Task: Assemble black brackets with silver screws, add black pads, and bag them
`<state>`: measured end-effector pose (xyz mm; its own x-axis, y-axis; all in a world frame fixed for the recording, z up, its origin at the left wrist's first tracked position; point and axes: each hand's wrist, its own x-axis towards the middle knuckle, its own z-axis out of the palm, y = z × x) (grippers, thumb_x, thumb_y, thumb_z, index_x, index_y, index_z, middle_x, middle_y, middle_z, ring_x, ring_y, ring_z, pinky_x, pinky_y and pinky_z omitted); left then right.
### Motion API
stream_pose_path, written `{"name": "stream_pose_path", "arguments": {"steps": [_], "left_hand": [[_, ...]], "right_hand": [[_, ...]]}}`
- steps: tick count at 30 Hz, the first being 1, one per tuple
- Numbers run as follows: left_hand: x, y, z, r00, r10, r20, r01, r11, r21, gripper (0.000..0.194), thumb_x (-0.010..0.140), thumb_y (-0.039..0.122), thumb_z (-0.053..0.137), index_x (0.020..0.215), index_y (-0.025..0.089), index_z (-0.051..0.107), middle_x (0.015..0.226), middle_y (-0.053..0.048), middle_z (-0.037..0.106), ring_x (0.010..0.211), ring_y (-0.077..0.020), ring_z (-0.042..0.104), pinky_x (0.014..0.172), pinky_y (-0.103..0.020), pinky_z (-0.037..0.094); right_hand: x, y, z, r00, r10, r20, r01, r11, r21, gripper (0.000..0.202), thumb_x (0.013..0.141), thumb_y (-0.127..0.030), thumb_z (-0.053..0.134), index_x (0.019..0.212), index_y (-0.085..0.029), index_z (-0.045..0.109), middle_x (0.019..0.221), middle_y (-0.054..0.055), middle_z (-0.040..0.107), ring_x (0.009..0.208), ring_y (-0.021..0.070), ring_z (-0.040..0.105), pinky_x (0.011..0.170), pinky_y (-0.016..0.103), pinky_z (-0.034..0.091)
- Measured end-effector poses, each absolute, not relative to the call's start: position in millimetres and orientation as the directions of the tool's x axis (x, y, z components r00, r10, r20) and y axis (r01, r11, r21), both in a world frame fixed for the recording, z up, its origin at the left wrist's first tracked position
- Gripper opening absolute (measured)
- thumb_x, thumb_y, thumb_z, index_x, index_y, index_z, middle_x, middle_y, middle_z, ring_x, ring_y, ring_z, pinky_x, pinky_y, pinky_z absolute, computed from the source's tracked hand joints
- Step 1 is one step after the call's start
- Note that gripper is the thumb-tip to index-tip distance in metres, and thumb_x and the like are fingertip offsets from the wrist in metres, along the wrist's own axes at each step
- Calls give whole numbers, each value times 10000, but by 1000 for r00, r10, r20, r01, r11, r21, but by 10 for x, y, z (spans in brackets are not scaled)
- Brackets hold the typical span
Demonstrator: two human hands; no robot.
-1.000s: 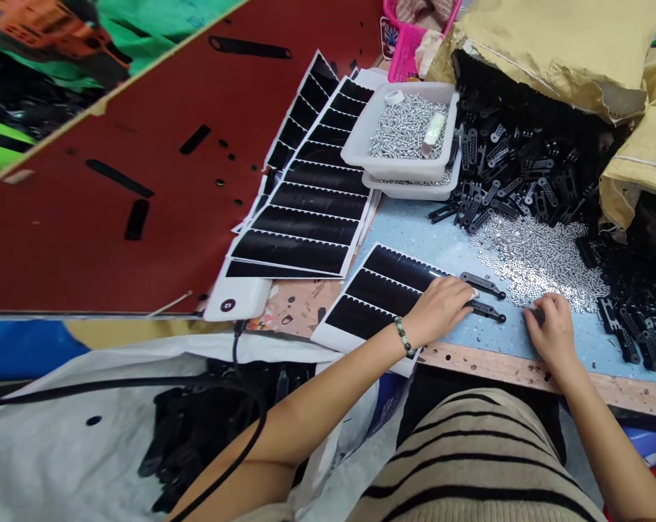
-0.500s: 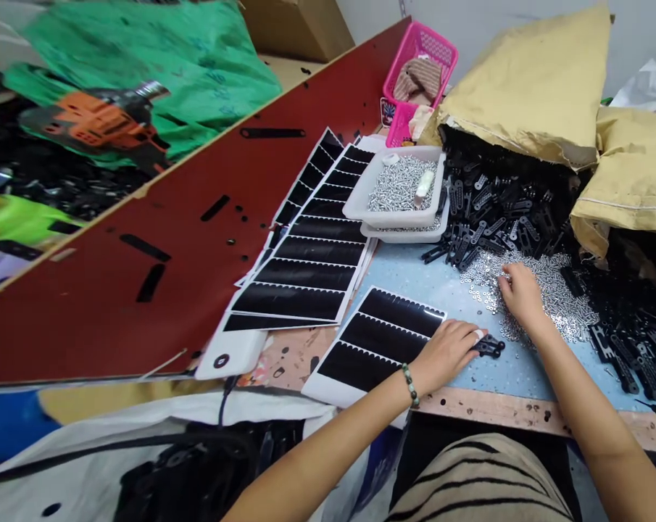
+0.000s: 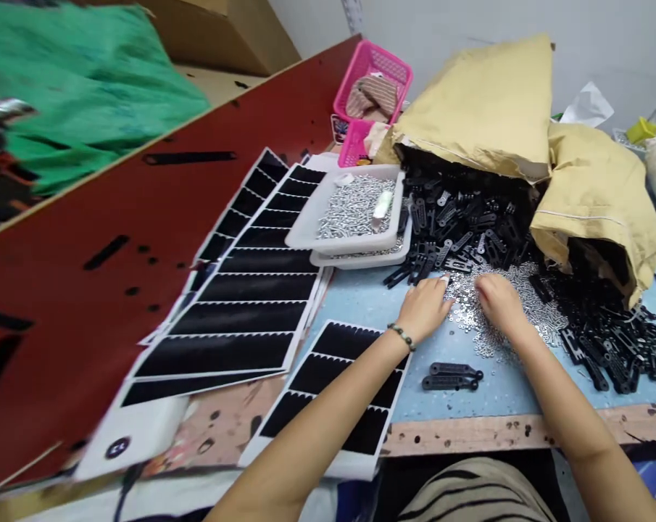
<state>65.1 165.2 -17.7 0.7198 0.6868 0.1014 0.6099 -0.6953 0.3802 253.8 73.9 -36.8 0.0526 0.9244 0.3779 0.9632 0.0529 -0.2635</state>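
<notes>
My left hand reaches to the left edge of the pile of small silver screws and nuts, close to the heap of black plastic parts. Its fingers point down and their tips are hard to make out. Right beside it, my right hand has its fingers curled together over the silver pile; anything between them is hidden. Two black arm-shaped parts lie side by side on the blue mat, in front of both hands.
Stacked white trays of screws stand left of the black heap. Sheets with black strips lie further left, along a red board. Open yellow sacks and a pink basket are at the back.
My left hand has left the black parts near the mat's front edge and moved up to the silver pile. Two parts now lie uncovered there. The camera view has turned right.
</notes>
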Motion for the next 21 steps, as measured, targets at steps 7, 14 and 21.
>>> {"name": "stream_pose_path", "arguments": {"steps": [7,14,21], "left_hand": [[915,1725,-285,716,691,98,627,-699,344,197,792,78,528,966,145,594,873,-120,635,907,-297,580,800,-442,429],[887,1606,-240,791,586,173,434,-738,517,249,797,168,605,1044,185,577,1002,-55,547,941,-203,543,859,-355,463],[915,1449,-63,772,632,64,335,-490,805,244,803,308,617,971,187,488,885,-13,570,811,-174,561,736,-317,460]], "right_hand": [[3873,329,-472,592,729,344,805,-511,-301,249,830,-263,583,976,-67,629,923,203,632,893,285,585,740,384,418],[3910,418,-609,522,802,289,836,-415,-358,48,765,-152,597,773,-175,639,812,80,651,813,214,603,729,328,458],[3326,155,-238,474,805,358,734,-136,-665,230,894,-308,483,1045,-189,609,992,90,635,884,203,605,778,350,492]]}}
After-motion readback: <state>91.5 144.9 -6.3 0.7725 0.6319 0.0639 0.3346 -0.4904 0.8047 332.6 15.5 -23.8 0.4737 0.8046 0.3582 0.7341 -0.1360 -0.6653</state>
